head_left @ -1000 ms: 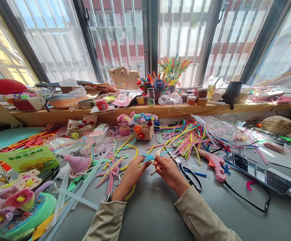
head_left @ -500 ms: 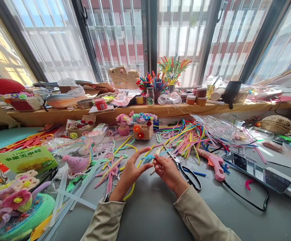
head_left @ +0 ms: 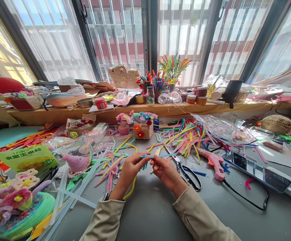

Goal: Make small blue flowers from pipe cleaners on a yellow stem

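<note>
Both hands meet over the middle of the grey table, working on a light blue pipe cleaner (head_left: pixel 165 155). My left hand (head_left: pixel 131 168) pinches its bent, looped end between thumb and fingers. Closed round it just to the right is my right hand (head_left: pixel 166 171), and a straight length of the pipe cleaner sticks out past these fingers. The exact shape of the looped end is partly hidden by the fingertips. Scissors with black handles (head_left: pixel 191 177) lie right beside my right hand. A yellow pipe cleaner (head_left: pixel 130 190) curves on the table under my left wrist.
Behind the hands lies a pile of coloured pipe cleaners (head_left: pixel 189 137). A pink glue gun (head_left: pixel 217 165) with a black cord and a phone (head_left: pixel 257 170) are on the right. Clear glue sticks (head_left: pixel 77 197) and a fuzzy flower piece (head_left: pixel 24 214) occupy the left. A small flower basket (head_left: pixel 143 130) stands centrally.
My left thumb and fingers, spread apart around the blue pipe cleaner before, have closed onto its looped end. My right hand stays nearly in place, still gripping it.
</note>
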{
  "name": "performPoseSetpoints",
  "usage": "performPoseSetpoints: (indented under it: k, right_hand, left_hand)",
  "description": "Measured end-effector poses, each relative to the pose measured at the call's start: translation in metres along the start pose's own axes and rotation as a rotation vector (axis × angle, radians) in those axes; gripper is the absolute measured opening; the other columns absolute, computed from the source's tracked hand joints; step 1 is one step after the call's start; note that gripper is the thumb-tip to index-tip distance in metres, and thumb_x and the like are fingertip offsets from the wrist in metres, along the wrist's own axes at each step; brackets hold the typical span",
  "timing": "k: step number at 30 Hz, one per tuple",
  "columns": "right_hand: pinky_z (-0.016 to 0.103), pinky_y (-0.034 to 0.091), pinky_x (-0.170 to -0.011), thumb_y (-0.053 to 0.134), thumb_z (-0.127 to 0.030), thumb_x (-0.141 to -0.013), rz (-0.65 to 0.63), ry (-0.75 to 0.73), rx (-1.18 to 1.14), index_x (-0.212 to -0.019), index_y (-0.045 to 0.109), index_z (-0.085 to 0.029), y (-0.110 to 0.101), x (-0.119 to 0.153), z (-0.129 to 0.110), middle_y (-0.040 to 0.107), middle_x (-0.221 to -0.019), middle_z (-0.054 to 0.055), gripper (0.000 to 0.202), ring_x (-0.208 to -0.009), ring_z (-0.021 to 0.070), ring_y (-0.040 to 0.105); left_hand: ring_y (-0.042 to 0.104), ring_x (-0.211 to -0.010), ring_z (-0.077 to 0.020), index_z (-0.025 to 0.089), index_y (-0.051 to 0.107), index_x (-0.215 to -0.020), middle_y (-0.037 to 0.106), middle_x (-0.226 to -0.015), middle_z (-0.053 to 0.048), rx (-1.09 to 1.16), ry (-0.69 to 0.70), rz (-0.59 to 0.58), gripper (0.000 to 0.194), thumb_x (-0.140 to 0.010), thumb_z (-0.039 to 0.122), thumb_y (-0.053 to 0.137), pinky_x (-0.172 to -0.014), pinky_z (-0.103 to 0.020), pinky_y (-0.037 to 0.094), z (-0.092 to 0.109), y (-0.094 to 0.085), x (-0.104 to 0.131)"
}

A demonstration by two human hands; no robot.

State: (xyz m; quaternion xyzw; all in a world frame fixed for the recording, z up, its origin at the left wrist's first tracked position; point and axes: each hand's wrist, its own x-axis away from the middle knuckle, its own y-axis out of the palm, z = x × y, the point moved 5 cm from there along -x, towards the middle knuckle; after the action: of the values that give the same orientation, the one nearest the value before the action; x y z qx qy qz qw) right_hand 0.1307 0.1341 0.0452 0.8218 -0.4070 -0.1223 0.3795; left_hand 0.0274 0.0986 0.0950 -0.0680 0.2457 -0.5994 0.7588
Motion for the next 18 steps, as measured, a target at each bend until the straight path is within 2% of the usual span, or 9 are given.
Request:
performPoseSetpoints:
  k: [4,8,11,14,16,18]
  right_hand:
    - [0.014,0.034,-0.043,0.060,-0.035,-0.063,0.031,-0.062,0.119,-0.068,0.061,-0.012,-0.001,-0.001,-0.002,0.057,-0.057,-0.001,0.023,-0.041,0.0015,0.044]
    - [0.019,0.032,-0.039,0.051,-0.042,-0.069,0.084,-0.180,0.444,-0.057,0.056,-0.013,0.000,0.001,-0.009,0.053,-0.048,0.000,0.032,-0.037,0.0049,0.042]
    - [0.023,0.036,-0.046,0.047,-0.037,-0.073,0.159,-0.493,0.820,-0.059,0.055,-0.015,0.008,0.011,-0.026,0.053,-0.052,0.001,0.027,-0.045,0.0094,0.046]
    - [0.030,0.040,-0.067,0.051,-0.027,-0.069,0.267,-0.876,1.149,-0.076,0.057,-0.018,0.021,0.028,-0.039,0.056,-0.076,0.004,0.012,-0.075,0.0172,0.050]
    - [0.033,0.038,-0.075,0.051,-0.021,-0.069,0.249,-0.975,1.242,-0.088,0.054,-0.020,0.025,0.031,-0.039,0.054,-0.087,0.005,0.020,-0.085,0.0190,0.048]
    - [0.031,0.039,-0.075,0.047,-0.018,-0.071,0.166,-0.945,1.252,-0.097,0.050,-0.021,0.026,0.028,-0.035,0.054,-0.089,0.005,0.027,-0.084,0.0173,0.049]
  left_hand:
    - [0.055,-0.076,-0.0159,0.017,0.065,-0.081,0.064,-0.085,-0.003,-0.007,-0.018,0.025,0.025,-0.070,0.034,0.050,-0.068,-0.024,0.040,-0.001,-0.003,0.000]
    - [0.055,-0.069,-0.0151,0.016,0.064,-0.083,0.064,-0.071,-0.003,0.077,-0.131,0.017,0.029,-0.069,0.037,0.051,-0.063,-0.023,0.041,-0.010,-0.004,-0.001]
    - [0.056,-0.069,-0.0155,0.014,0.063,-0.085,0.065,-0.072,-0.003,0.201,-0.213,0.000,0.032,-0.069,0.039,0.051,-0.062,-0.023,0.042,-0.016,-0.002,0.000]
    - [0.056,-0.070,-0.0157,0.013,0.063,-0.084,0.065,-0.072,-0.004,0.249,-0.222,-0.028,0.031,-0.068,0.037,0.052,-0.064,-0.023,0.042,-0.016,0.000,0.001]
    - [0.056,-0.069,-0.0156,0.013,0.064,-0.079,0.064,-0.070,-0.003,0.235,-0.206,-0.047,0.028,-0.068,0.037,0.052,-0.065,-0.023,0.041,-0.013,0.000,0.002]
    - [0.055,-0.068,-0.0147,0.014,0.064,-0.072,0.063,-0.067,-0.002,0.214,-0.188,-0.059,0.026,-0.069,0.036,0.052,-0.065,-0.023,0.041,-0.009,0.001,0.002]
